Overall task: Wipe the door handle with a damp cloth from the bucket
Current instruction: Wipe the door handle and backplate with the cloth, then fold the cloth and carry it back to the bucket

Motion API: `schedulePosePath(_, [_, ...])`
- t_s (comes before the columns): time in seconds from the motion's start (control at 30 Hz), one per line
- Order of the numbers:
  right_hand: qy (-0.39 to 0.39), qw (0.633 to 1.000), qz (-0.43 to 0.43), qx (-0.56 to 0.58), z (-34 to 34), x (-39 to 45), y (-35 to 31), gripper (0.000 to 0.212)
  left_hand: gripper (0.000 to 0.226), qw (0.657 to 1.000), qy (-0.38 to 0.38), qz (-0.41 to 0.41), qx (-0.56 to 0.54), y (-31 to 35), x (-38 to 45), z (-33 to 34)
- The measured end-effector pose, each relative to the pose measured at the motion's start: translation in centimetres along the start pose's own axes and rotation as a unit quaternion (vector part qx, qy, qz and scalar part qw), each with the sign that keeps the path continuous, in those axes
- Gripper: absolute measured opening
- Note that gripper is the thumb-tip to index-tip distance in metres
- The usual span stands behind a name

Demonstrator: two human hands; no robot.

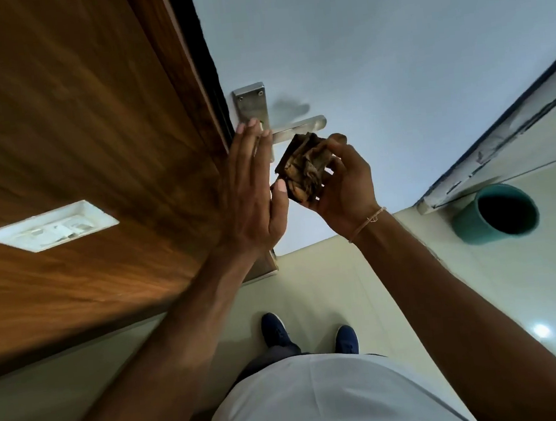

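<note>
A metal lever door handle on a steel backplate is fixed to the pale blue-white door. My right hand holds a bunched brown cloth just below the lever, not clearly touching it. My left hand is flat and open with fingers stretched; its fingertips lie over the lower backplate at the door's edge, and its thumb sits next to the cloth. A teal bucket stands on the floor to the right, its inside dark.
A brown wooden panel with a white switch plate fills the left. A scuffed skirting strip runs along the wall at right. My blue shoes stand on the cream tiled floor below.
</note>
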State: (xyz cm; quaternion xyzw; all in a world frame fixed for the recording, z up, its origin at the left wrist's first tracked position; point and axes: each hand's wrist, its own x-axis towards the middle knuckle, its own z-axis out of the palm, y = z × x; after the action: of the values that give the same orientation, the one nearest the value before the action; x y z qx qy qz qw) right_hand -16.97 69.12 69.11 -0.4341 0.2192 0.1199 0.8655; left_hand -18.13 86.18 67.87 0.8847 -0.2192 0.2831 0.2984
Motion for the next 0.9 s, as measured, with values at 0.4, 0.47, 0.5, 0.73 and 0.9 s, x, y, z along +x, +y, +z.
schedulePosePath(0.4, [0.116, 0.992, -0.029, -0.040, -8.1, -3.0, -1.2, 0.046, 0.066, 0.795, -0.273, -0.388, -0.377, 3.8, 4.2, 7.2])
schedulePosePath(0.47, [0.165, 0.985, -0.033, -0.037, -10.6, -4.1, -1.9, 0.038, 0.060, 0.732, -0.348, -0.399, -0.429, 5.7, 4.9, 8.6])
schedulePosePath(0.5, [0.181, 0.982, -0.035, -0.030, -12.0, -4.6, -2.4, 0.035, 0.054, 0.716, -0.377, -0.389, -0.440, 7.0, 5.2, 9.3])
schedulePosePath(0.73, [0.235, 0.969, -0.064, -0.038, -21.7, -8.0, -7.0, 0.029, 0.037, 0.694, -0.428, -0.396, -0.423, 15.4, 6.6, 16.1])
schedulePosePath(0.9, [0.272, 0.953, -0.076, -0.106, -29.5, -9.7, -10.8, 0.024, 0.024, 0.732, -0.425, -0.379, -0.374, 23.1, 6.7, 22.9])
